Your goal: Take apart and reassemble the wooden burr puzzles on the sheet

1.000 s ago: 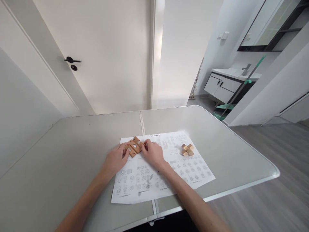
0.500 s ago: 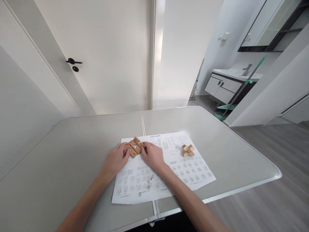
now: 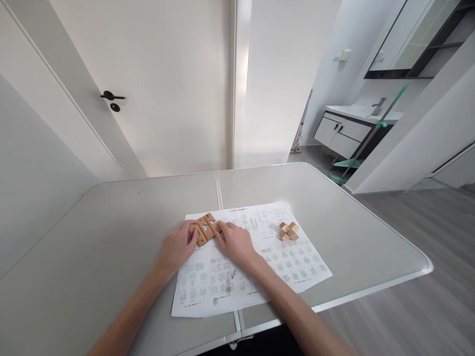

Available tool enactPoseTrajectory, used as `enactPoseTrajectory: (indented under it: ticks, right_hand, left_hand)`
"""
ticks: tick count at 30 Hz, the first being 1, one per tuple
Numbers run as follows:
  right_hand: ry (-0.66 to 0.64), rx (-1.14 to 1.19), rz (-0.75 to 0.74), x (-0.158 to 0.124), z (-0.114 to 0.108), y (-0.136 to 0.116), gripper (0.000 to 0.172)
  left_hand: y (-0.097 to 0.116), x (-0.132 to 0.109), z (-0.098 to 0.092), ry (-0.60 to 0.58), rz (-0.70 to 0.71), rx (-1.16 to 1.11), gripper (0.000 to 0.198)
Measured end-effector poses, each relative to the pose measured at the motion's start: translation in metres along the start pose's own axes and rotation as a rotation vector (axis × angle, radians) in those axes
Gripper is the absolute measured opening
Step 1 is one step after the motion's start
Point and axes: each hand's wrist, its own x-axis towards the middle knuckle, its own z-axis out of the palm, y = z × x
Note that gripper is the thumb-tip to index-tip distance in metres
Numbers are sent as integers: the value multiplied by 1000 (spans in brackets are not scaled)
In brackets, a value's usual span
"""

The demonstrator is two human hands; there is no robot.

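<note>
The flat wooden pieces (image 3: 209, 233) lie side by side, directly between the fingers of the left hand (image 3: 179, 247) and those of the right hand (image 3: 236, 242). Both hands have their fingers closed on the outer pieces, so neither is nearer; how firmly they press, I cannot tell. Each piece has its long axis slanting from far left to near right. Under the fingers is the printed sheet (image 3: 218, 272) on the desk (image 3: 111, 237). A wooden block cluster (image 3: 288, 231) stands apart, rightward of the right fingers.
</note>
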Motion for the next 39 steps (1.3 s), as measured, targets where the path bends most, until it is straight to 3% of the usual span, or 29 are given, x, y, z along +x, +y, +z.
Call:
enactPoseTrajectory:
  ticks: [4, 6, 9, 14, 18, 23, 29, 34, 39]
  right_hand:
    - [43, 60, -9, -24, -20, 17, 34]
    - [166, 209, 30, -43, -33, 31, 32]
    - [357, 361, 153, -76, -51, 57, 35]
    - [609, 393, 483, -117, -64, 96, 44]
    - [549, 414, 575, -123, -59, 112, 52]
    - [497, 362, 567, -111, -54, 120, 53]
    - [530, 380, 519, -107, -63, 116, 49]
    - [444, 684, 306, -118, -71, 80, 41]
    - [313, 734, 131, -124, -67, 46, 30]
  left_hand:
    - [1, -1, 0, 77, 16, -11, 30]
    - [1, -2, 1, 109, 33, -16, 29]
    - [2, -3, 1, 142, 70, -31, 28]
    - [10, -7, -2, 155, 115, -62, 29]
    - [13, -8, 1, 171, 184, -63, 30]
    - [12, -10, 9, 153, 282, -87, 30]
    - [29, -17, 6, -62, 387, -251, 28]
    - [75, -21, 1, -377, 337, -614, 34]
    - [110, -22, 4, -680, 356, -967, 52]
